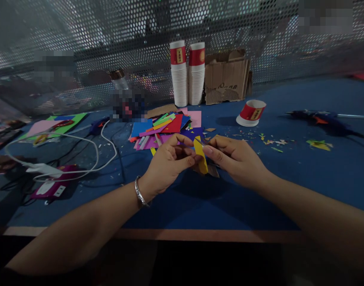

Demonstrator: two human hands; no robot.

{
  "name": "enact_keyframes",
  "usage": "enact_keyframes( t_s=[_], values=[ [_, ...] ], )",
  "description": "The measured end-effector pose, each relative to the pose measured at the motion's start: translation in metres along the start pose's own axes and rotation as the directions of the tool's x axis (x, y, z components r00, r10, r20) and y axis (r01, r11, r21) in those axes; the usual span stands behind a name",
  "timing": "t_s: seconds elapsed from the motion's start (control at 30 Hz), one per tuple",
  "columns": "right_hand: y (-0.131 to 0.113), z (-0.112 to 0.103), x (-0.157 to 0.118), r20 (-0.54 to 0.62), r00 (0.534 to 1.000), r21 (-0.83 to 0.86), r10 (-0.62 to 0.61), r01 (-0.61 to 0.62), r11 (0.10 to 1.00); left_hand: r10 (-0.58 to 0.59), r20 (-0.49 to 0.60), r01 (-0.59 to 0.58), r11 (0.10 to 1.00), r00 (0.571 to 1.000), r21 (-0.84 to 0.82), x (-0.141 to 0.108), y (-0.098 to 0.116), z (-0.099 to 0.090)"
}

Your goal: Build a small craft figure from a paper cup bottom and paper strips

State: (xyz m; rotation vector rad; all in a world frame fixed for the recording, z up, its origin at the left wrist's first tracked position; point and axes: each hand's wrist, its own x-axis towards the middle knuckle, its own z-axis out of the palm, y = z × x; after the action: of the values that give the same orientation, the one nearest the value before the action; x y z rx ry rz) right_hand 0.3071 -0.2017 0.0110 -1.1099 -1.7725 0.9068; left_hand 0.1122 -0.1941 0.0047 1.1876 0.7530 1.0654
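Between my hands, above the table, is a narrow yellow strip (200, 155), held upright and slightly tilted. My left hand (173, 157) pinches its left side between thumb and fingers. The fingers of my right hand (234, 155) are closed at the strip's right side around a slim dark tool (203, 140), whose tip meets the strip near its top. Most of that tool is hidden by my fingers, so I cannot tell its kind. Just beyond lies a pile of coloured paper pieces (171, 125). A brown cardboard scrap (213, 171) shows below the strip.
Two paper cup stacks (179, 85) and a cardboard box (225, 79) stand at the back. A single cup (251, 113) and a glue gun (319, 118) are on the right. Leftward lie a purple power strip (55, 184), white cable loops and red-handled scissors (62, 124). Paper scraps litter the table.
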Motion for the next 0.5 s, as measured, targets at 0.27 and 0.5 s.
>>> enact_keyframes(
  t_s=[0.27, 0.5],
  values=[
    [0.0014, 0.0000, 0.0006, 0.041, 0.999, -0.066, -0.011, 0.014, 0.998, 0.007, 0.037, -0.007, 1.000, 0.999, 0.000, -0.0008, -0.0028, 0.0023],
    [0.0021, -0.0012, -0.0002, 0.065, 0.997, -0.117, -0.036, 0.043, 0.992, -0.033, 0.085, 0.034, 0.999, 0.996, -0.011, -0.0026, -0.0063, 0.0014]
  ],
)
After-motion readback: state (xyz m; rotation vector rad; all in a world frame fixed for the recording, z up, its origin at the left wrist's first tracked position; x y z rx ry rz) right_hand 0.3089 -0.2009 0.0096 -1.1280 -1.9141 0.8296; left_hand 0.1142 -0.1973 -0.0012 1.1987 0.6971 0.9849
